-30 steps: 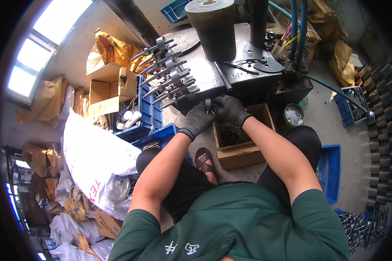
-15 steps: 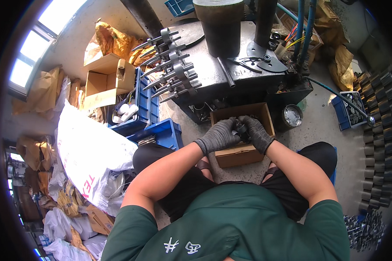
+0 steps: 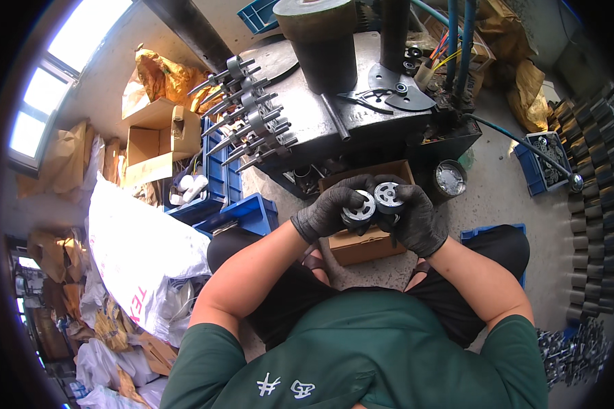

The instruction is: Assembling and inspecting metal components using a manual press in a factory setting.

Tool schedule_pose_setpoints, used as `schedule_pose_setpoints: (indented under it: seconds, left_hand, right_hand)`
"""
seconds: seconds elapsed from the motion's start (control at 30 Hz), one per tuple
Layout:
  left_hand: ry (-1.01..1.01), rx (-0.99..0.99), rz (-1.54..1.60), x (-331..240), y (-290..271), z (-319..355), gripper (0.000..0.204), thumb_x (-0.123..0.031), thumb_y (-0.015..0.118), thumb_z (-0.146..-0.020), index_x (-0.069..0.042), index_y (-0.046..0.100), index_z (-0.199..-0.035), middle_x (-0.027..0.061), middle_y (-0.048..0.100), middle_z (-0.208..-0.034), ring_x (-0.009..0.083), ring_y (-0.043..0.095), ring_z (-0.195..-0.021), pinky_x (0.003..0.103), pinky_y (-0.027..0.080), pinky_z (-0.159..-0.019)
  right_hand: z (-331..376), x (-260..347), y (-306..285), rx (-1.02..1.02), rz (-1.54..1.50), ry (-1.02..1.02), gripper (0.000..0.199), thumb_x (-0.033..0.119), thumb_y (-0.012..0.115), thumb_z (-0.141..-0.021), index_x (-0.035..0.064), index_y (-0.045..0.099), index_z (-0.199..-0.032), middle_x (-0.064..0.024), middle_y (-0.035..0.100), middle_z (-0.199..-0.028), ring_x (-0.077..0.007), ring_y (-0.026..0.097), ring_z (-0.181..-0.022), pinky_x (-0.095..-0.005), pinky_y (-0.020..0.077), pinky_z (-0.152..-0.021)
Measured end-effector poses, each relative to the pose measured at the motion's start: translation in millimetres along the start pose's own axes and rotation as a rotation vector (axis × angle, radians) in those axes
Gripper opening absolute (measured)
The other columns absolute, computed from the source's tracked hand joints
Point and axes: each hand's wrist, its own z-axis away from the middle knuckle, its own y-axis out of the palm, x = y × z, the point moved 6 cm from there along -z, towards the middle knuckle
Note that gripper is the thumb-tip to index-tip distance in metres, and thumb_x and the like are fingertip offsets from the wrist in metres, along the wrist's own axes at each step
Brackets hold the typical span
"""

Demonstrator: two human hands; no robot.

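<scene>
My left hand (image 3: 327, 210), in a dark grey work glove, is closed around a round silver metal part with cut-out slots in its face (image 3: 360, 208). Gripped by my gloved right hand (image 3: 419, 223) is a second slotted round metal part (image 3: 387, 195). The two parts are side by side, faces up, with dark undersides partly hidden by my fingers. Something dark shows below them between the hands, too covered to make out. Both hands are over an open cardboard box (image 3: 368, 247) on the floor between my feet; its inside is mostly hidden.
Ahead stands a metal press table (image 3: 300, 102) with pliers (image 3: 368, 101), a rod (image 3: 335, 117) and rows of shafted parts (image 3: 252, 116). A tin (image 3: 450, 178) sits right of the box. Blue crates (image 3: 249, 217) and a white sack (image 3: 140, 238) are left; stacked metal cylinders (image 3: 593, 204) line the right.
Both hands have come up from the box and turned, so the two round metal parts now show their slotted faces. The view has shifted slightly.
</scene>
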Motion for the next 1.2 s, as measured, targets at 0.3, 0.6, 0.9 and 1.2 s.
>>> schedule_pose_setpoints:
  seconds: [0.3, 0.6, 0.9, 1.2]
  left_hand:
    - [0.153, -0.011, 0.354, 19.1, -16.2, -15.3, 0.042, -0.037, 0.066, -0.080, -0.004, 0.060, -0.105, 0.0147, 0.063, -0.087, 0.0259, 0.059, -0.062, 0.034, 0.050, -0.054]
    - [0.325, -0.673, 0.487, 26.3, -129.2, -44.3, 0.021, -0.014, 0.064, -0.087, -0.006, 0.059, -0.106, 0.0107, 0.065, -0.091, 0.0260, 0.066, -0.087, 0.038, 0.054, -0.084]
    - [0.355, -0.837, 0.384, 22.4, -153.5, -49.2, 0.012, -0.003, 0.061, -0.086, -0.001, 0.061, -0.097, 0.0112, 0.065, -0.094, 0.0252, 0.066, -0.092, 0.034, 0.056, -0.091]
    - [0.239, -0.542, 0.162, 44.5, -176.6, -54.1, 0.022, -0.016, 0.055, -0.091, -0.002, 0.061, -0.107, 0.0126, 0.067, -0.106, 0.0287, 0.065, -0.105, 0.044, 0.051, -0.101]
  right_hand:
    - [-7.1, 36.3, 9.1, 0.059, -0.452, -0.058, 0.057, 0.048, 0.049, -0.090, 0.0051, 0.060, -0.126, -0.0006, 0.037, -0.058, -0.0153, 0.037, -0.054, -0.0308, 0.0315, -0.050]
    - [-17.0, 31.3, -19.1, -0.143, -0.335, -0.009, 0.046, 0.047, 0.054, -0.091, 0.0095, 0.062, -0.115, -0.0058, 0.058, -0.076, -0.0197, 0.051, -0.062, -0.0313, 0.0391, -0.054]
    - [-12.7, 20.8, -39.5, -0.270, -0.278, 0.032, 0.040, 0.050, 0.057, -0.093, 0.0115, 0.065, -0.103, -0.0103, 0.067, -0.087, -0.0221, 0.059, -0.067, -0.0328, 0.0445, -0.056]
    - [-16.7, 22.1, -24.0, -0.195, -0.156, -0.053, 0.035, 0.042, 0.065, -0.091, 0.0117, 0.065, -0.107, -0.0157, 0.071, -0.105, -0.0223, 0.066, -0.069, -0.0328, 0.0504, -0.058]
